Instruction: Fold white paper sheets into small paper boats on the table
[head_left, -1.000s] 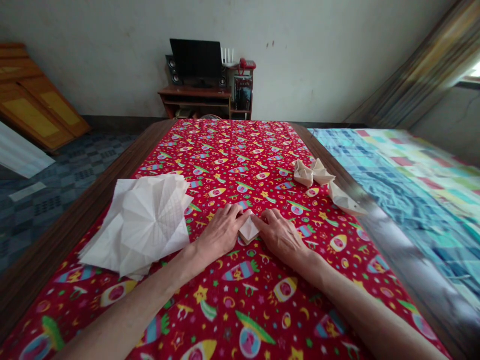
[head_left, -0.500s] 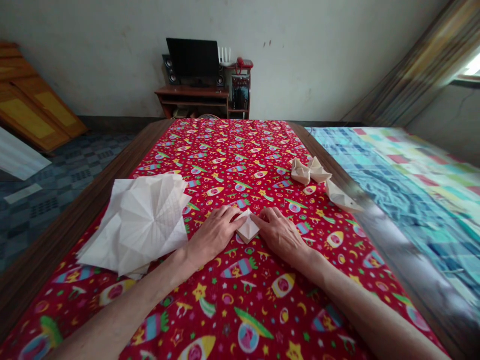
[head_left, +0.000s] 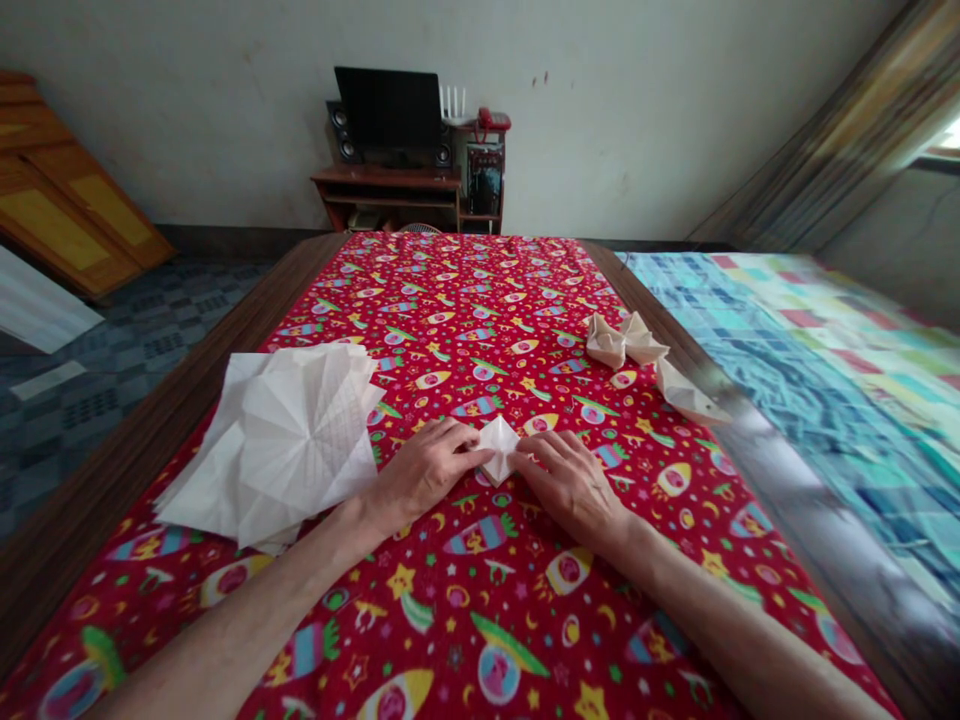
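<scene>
A small white folded paper (head_left: pixel 499 445), diamond-shaped with a crease down its middle, lies on the red patterned cloth (head_left: pixel 480 620). My left hand (head_left: pixel 431 462) grips its left corner, thumb on top and fingers curled. At the right corner my right hand (head_left: pixel 566 475) pinches the paper, its thumb hidden partly by the other fingers. To the left of my left hand rests a loose stack of creased white paper sheets (head_left: pixel 300 440). Folded paper pieces (head_left: pixel 622 340) sit to the right, beyond my right hand, and another folded paper piece (head_left: pixel 686 392) lies nearer the table edge.
The cloth covers a dark wooden table (head_left: pixel 180 370). Against the far wall stands a desk with a monitor (head_left: pixel 390 115), speakers and a red telephone (head_left: pixel 493 120). A bed with a checked cover (head_left: pixel 750 350) adjoins the right side. A wooden cabinet (head_left: pixel 75 200) is at left.
Both hands have shifted slightly; the thumbs now sit lower on the paper, so its top corner shows more. The view has tilted a little. The stack and folded pieces stay in place.
</scene>
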